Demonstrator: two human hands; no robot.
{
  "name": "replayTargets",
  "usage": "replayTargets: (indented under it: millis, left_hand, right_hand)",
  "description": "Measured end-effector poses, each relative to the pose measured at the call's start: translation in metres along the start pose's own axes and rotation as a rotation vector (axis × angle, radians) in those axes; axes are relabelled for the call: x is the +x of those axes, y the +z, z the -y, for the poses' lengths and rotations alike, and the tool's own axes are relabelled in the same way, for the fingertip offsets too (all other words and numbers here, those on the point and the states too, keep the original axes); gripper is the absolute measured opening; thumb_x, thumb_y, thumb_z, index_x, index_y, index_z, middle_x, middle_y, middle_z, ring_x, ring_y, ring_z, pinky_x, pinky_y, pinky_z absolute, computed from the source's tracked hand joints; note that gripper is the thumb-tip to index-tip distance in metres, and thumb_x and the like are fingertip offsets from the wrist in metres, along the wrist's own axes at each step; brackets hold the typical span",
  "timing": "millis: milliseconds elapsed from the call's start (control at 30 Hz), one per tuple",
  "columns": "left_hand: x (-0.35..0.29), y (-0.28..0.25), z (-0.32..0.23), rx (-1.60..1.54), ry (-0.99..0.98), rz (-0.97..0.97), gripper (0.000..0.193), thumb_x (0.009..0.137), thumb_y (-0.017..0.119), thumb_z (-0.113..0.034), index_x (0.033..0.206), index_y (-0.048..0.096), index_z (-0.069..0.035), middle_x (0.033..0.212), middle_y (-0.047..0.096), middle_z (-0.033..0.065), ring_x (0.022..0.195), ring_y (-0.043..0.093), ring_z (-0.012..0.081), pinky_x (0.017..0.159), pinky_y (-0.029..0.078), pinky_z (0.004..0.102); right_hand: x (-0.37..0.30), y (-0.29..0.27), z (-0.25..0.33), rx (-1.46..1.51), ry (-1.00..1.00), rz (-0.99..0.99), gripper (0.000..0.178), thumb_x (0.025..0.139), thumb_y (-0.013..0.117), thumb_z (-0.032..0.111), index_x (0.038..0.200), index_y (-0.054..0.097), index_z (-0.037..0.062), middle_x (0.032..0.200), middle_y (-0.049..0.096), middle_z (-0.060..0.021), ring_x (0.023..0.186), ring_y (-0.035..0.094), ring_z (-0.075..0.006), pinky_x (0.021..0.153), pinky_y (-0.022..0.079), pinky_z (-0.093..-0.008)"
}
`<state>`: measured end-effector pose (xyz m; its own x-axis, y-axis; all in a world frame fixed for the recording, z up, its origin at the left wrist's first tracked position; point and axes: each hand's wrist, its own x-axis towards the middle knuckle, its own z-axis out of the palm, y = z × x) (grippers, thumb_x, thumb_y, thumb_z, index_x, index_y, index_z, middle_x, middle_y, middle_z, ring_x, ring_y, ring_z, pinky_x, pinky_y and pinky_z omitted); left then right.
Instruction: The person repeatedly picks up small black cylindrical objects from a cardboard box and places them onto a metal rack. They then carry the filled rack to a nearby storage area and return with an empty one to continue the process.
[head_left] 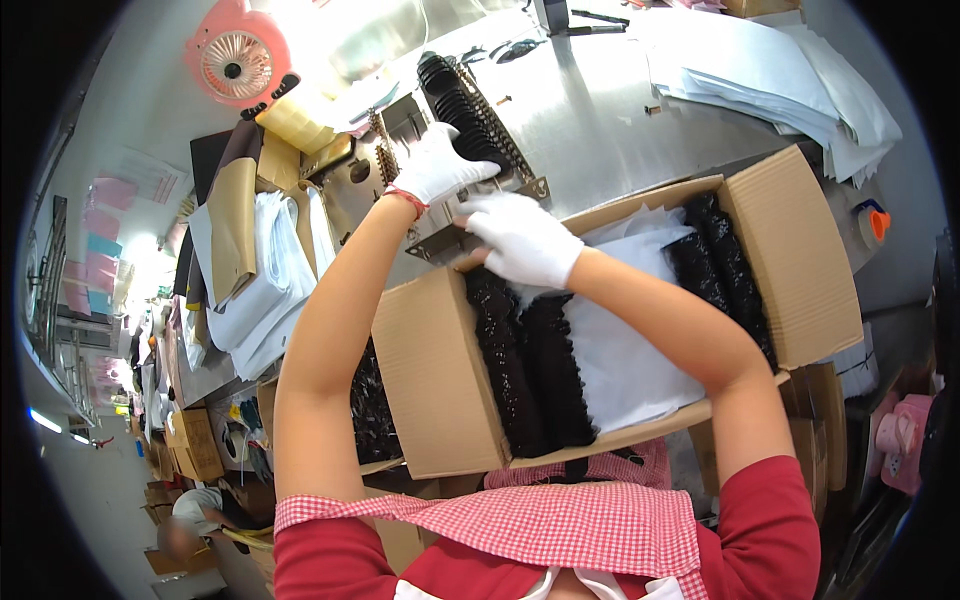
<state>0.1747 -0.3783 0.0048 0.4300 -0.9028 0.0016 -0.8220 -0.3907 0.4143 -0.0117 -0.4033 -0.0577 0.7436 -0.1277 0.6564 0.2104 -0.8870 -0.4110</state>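
Observation:
My left hand [440,172], in a white glove, curves around the near end of a row of thin black round-edged pieces [455,95], thumb on one side and fingers on the other. The pieces stand close together in a metal rack [520,170] with toothed sides. My right hand [522,240], also gloved and slightly blurred, hovers by the rack's near end, its bare-tipped fingers apart. Below it is an open cardboard box [440,375] holding black, shiny, ruffled bundles [550,370] at both ends and white sheets [630,340] between them.
White paper sheets [760,75] lie on the metal table [600,130] at the far right. A pink fan [238,62], yellow tape rolls [298,118] and draped sheets [265,280] are at the left. Another box with black goods [372,415] sits beside mine. A person [195,515] is at lower left.

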Motion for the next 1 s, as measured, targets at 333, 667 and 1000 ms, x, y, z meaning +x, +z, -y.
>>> replayTargets:
  millis: [333,667,1000]
  left_hand:
    - [0.016,0.03,-0.034,0.171,-0.032,0.221,0.059,0.081,0.066,-0.032,0.111,0.054,0.018,0.104,0.061,0.0356,0.092,0.066,0.0435,0.082,0.054,0.0437]
    - [0.003,-0.01,-0.018,0.535,0.001,0.091,0.024,0.089,0.052,-0.017,0.11,0.054,-0.005,0.093,0.069,0.0266,0.089,0.068,0.0429,0.079,0.053,0.0485]
    - [-0.027,-0.068,-0.034,-0.027,0.163,0.711,0.018,0.092,0.056,-0.015,0.103,0.068,-0.007,0.104,0.064,0.0143,0.101,0.061,0.0296,0.093,0.047,0.0342]
  right_hand:
    - [0.011,0.005,-0.002,-0.018,0.181,0.409,0.062,0.079,0.07,0.035,0.128,0.063,-0.001,0.132,0.062,-0.0148,0.128,0.054,-0.0269,0.113,0.038,-0.0397]
    - [0.011,0.008,-0.015,0.187,0.263,0.082,0.068,0.073,0.08,0.033,0.128,0.058,-0.0024,0.125,0.06,-0.0183,0.122,0.055,-0.0321,0.106,0.043,-0.0399]
    - [0.033,-0.001,-0.026,0.222,0.499,-0.237,0.051,0.075,0.079,0.019,0.119,0.053,0.0123,0.119,0.054,-0.0188,0.11,0.059,-0.039,0.092,0.052,-0.0436]
